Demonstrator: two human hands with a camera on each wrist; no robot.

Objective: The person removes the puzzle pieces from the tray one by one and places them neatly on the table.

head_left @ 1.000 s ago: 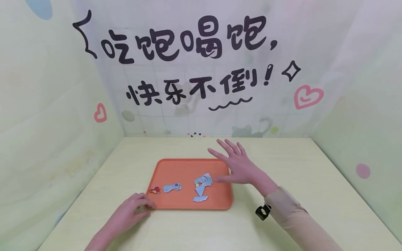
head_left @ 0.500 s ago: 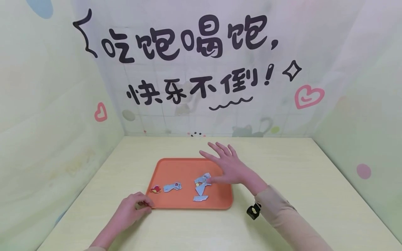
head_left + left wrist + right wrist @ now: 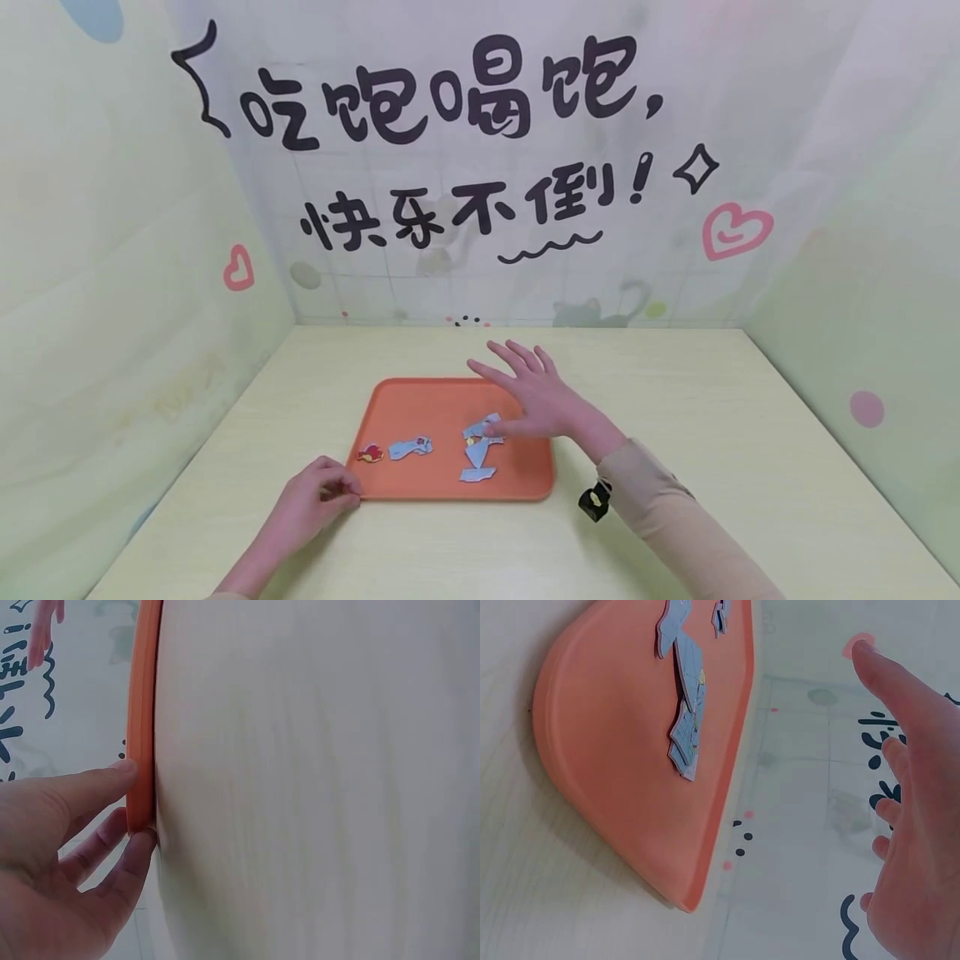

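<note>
An orange tray (image 3: 420,487) lies on the table with several flat, irregular cardboard pieces on it. Light blue ones form a cluster (image 3: 476,454) right of its middle, some overlapping in the right wrist view. Further left are a blue piece (image 3: 409,448) and a small red-and-yellow piece (image 3: 371,452). My left hand (image 3: 315,500) grips the tray's near left corner, thumb and fingertips on the rim in the left wrist view. Above the tray's right side my right hand (image 3: 543,400) is raised with fingers spread, holding nothing; its thumb overlaps the blue cluster in the head view.
The pale wooden table (image 3: 675,500) is enclosed by printed cloth walls (image 3: 487,292) at the back and both sides. A small black device (image 3: 596,500) hangs at the right sleeve's cuff.
My right hand has moved left, in over the tray, its fingers still spread. The left hand has shifted slightly at the corner. The tray and pieces have stayed put.
</note>
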